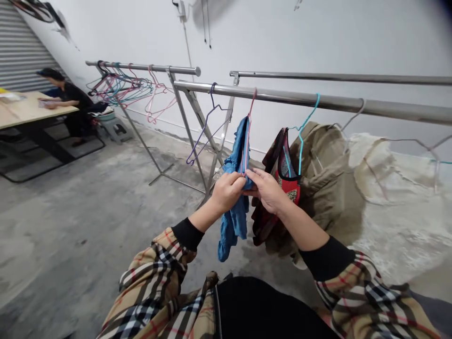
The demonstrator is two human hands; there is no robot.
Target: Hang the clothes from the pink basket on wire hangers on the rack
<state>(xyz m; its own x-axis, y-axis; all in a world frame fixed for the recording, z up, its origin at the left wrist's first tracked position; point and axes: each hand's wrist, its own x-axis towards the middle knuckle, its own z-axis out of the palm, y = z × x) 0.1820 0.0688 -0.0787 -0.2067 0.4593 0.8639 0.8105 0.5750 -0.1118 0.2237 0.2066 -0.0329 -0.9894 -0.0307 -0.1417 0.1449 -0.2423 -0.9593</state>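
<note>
A blue ruffled garment [233,160] hangs by a pink hanger [250,113] from the metal rail [282,95]. My left hand [228,190] is closed on the garment's near edge, by the lower end of the hanger. From the other side my right hand [266,190] pinches the same edge, its thumb on top and its fingers partly hidden behind the cloth. The two hands almost touch. Just right of them a dark and red patterned garment [292,186] hangs on a turquoise hanger [301,141]. A bare purple hanger [206,125] hangs to the left.
Farther right hang an olive-brown garment [318,165] and a white lacy garment [399,226]. Several bare hangers crowd a second rack [141,67] at the left. Beyond it a person [67,96] sits at a table [28,110], near a grey stool [115,129].
</note>
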